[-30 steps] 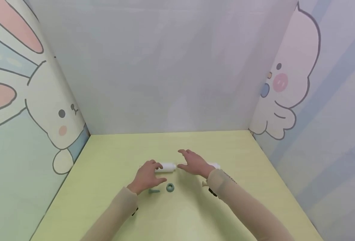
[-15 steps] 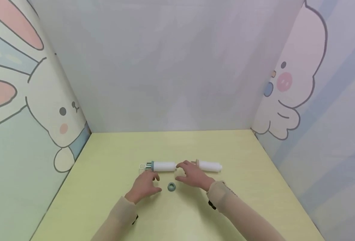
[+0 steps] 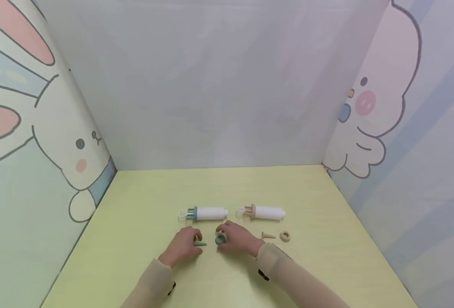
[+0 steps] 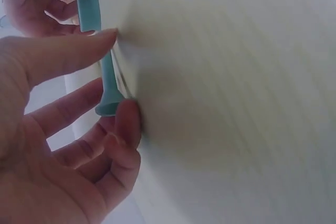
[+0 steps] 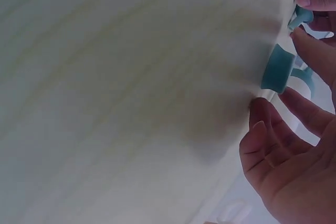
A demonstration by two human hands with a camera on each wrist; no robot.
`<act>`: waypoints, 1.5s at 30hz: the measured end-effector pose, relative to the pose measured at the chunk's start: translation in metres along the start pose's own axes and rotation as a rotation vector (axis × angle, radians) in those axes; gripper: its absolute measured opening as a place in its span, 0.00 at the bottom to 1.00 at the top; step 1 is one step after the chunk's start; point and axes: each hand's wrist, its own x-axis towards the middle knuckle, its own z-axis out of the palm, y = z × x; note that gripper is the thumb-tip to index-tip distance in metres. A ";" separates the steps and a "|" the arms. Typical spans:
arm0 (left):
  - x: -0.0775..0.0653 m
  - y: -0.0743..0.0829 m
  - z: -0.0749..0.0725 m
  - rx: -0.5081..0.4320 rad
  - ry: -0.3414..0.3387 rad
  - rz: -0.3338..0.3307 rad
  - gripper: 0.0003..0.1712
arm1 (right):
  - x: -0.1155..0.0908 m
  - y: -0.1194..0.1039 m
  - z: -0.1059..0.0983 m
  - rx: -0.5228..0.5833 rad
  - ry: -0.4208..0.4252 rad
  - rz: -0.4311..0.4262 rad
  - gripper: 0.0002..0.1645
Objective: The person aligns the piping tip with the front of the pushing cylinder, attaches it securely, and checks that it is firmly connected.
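My left grip [image 3: 181, 246] stands parted around the teal nozzle [image 4: 108, 80] lying on the table [image 3: 227, 186], its narrow tip aimed rightward at the teal ring [image 5: 278, 69] set within my right grip [image 3: 239, 238], whether pinched I cannot tell.

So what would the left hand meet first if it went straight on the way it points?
The left hand would likely meet the teal nozzle between its thumb and fingers first; whether they touch it now is unclear.

teal nozzle [image 3: 201, 244] partly hidden, sleeves [image 3: 298, 274] cut off
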 end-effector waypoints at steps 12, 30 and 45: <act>0.003 -0.001 0.005 -0.026 0.035 0.051 0.08 | -0.002 0.003 0.007 -0.021 0.063 -0.035 0.18; 0.014 0.012 0.012 -0.094 0.222 0.122 0.06 | -0.009 -0.002 -0.014 0.344 0.190 -0.078 0.18; 0.026 0.025 0.015 -0.161 0.225 0.146 0.08 | -0.015 -0.002 -0.017 0.418 0.252 -0.069 0.16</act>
